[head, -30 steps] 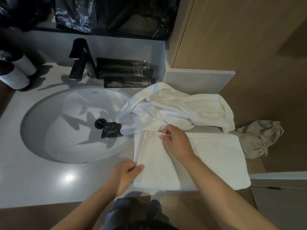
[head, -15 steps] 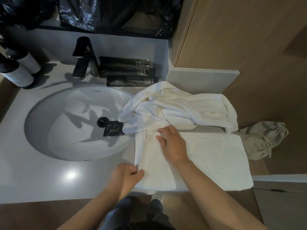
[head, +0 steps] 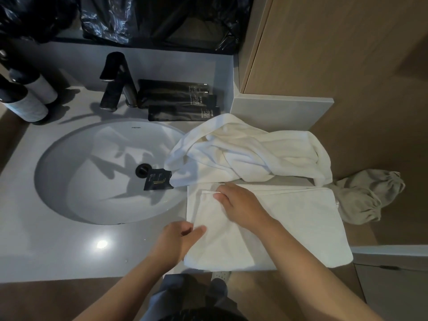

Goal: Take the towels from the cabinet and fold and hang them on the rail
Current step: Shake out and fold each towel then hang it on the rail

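A folded white towel lies flat on the grey counter to the right of the sink, its near edge over the counter's front. My right hand rests on its upper left part and pinches the edge of the top layer near that layer's far left corner. My left hand pinches the towel's near left edge, thumb on top. A second white towel lies crumpled just behind it, one end hanging over the sink rim. No rail is in view.
The oval sink holds a small black sachet by the drain. Behind it stand a black faucet, black packets and two bottles. A beige cloth lies at the counter's right end, beside a wooden panel.
My right hand has slid slightly left and nearer along the top layer. My left hand keeps its hold on the near left edge. The crumpled towel has not moved.
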A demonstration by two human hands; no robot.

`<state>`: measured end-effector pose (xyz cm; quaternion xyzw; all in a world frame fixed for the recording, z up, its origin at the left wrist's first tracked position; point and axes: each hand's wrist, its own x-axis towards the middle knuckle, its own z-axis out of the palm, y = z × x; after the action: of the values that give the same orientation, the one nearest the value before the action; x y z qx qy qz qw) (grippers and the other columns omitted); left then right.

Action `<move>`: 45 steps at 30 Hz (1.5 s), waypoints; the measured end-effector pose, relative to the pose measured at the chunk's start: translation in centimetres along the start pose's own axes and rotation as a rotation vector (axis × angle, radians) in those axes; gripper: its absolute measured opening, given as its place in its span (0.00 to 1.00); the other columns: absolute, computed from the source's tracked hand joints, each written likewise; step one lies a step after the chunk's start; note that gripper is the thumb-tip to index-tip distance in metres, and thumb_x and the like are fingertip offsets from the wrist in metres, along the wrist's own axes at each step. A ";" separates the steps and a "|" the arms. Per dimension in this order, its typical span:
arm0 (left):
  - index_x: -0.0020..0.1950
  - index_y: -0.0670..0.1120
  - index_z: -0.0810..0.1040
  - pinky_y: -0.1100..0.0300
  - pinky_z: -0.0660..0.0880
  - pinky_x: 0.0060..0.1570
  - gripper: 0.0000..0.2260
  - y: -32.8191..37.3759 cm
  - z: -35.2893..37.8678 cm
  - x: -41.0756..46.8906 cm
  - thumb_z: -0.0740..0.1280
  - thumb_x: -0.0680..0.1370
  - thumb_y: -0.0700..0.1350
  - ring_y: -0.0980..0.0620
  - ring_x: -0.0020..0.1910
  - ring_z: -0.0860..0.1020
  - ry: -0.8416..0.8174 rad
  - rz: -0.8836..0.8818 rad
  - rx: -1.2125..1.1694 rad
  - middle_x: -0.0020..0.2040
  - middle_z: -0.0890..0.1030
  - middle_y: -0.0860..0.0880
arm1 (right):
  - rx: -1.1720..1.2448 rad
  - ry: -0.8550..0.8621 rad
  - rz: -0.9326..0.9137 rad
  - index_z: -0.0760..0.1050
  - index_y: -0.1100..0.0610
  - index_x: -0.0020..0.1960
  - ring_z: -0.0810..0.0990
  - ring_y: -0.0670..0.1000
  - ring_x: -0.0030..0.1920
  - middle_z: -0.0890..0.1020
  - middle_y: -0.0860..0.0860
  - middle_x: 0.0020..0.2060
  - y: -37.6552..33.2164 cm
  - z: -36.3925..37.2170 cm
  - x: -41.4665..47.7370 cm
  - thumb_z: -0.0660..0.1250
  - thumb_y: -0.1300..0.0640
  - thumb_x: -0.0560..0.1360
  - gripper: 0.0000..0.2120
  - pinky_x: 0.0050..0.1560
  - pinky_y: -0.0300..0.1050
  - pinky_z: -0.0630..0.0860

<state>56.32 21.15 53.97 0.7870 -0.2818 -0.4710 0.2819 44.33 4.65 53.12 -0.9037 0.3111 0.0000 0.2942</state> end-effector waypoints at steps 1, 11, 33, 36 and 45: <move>0.36 0.35 0.77 0.56 0.72 0.38 0.21 -0.1 0.0 -0.2 0.69 0.77 0.53 0.38 0.39 0.78 -0.022 -0.002 -0.024 0.36 0.77 0.37 | 0.014 -0.027 0.005 0.70 0.52 0.45 0.76 0.54 0.47 0.73 0.46 0.41 0.1 -0.3 0.0 0.56 0.51 0.83 0.10 0.40 0.46 0.64; 0.25 0.49 0.68 0.67 0.73 0.35 0.21 -1.2 1.0 -2.0 0.73 0.74 0.47 0.56 0.35 0.81 0.046 0.056 -0.068 0.35 0.81 0.51 | -0.223 -0.002 0.027 0.75 0.55 0.53 0.76 0.55 0.52 0.77 0.51 0.49 -0.7 2.2 1.6 0.53 0.51 0.83 0.14 0.45 0.48 0.68; 0.36 0.43 0.74 0.61 0.70 0.33 0.21 -1.0 1.2 -0.6 0.63 0.79 0.58 0.52 0.30 0.74 0.025 -0.124 0.074 0.32 0.77 0.47 | 0.029 0.292 0.148 0.74 0.59 0.43 0.76 0.57 0.42 0.77 0.53 0.42 1.5 1.2 -0.3 0.62 0.64 0.77 0.05 0.45 0.51 0.69; 0.30 0.45 0.71 0.65 0.69 0.29 0.22 -0.9 1.6 -0.6 0.65 0.78 0.59 0.57 0.25 0.72 0.069 -0.144 0.017 0.25 0.74 0.52 | -0.122 0.236 0.192 0.74 0.57 0.46 0.75 0.56 0.47 0.76 0.52 0.45 1.8 2.3 0.0 0.60 0.58 0.80 0.06 0.48 0.49 0.65; 0.55 0.46 0.75 0.57 0.79 0.46 0.11 0.1 1.7 -0.6 0.69 0.78 0.51 0.50 0.47 0.81 0.194 -0.117 -0.030 0.50 0.82 0.49 | -0.193 0.403 0.187 0.76 0.56 0.44 0.73 0.55 0.42 0.75 0.52 0.42 2.1 3.5 0.2 0.62 0.54 0.81 0.09 0.45 0.50 0.68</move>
<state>54.58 21.19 53.72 0.8396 -0.1999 -0.4125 0.2915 43.91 5.05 49.09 -0.8766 0.4445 -0.1234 0.1372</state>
